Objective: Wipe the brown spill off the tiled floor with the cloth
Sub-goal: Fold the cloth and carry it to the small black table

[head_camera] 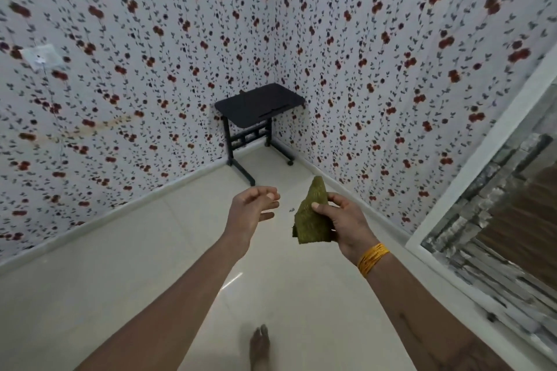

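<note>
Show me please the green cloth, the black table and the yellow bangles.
green cloth [312,214]: head view, middle of the fabric.
black table [256,105]: head view, centre of the top.
yellow bangles [372,259]: head view, on the right wrist.

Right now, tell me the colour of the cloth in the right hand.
Olive green, seen in the head view: the cloth.

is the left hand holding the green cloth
No: the green cloth is pinched in the right hand, while the left hand hangs beside it with loosely curled fingers, holding nothing.
</note>
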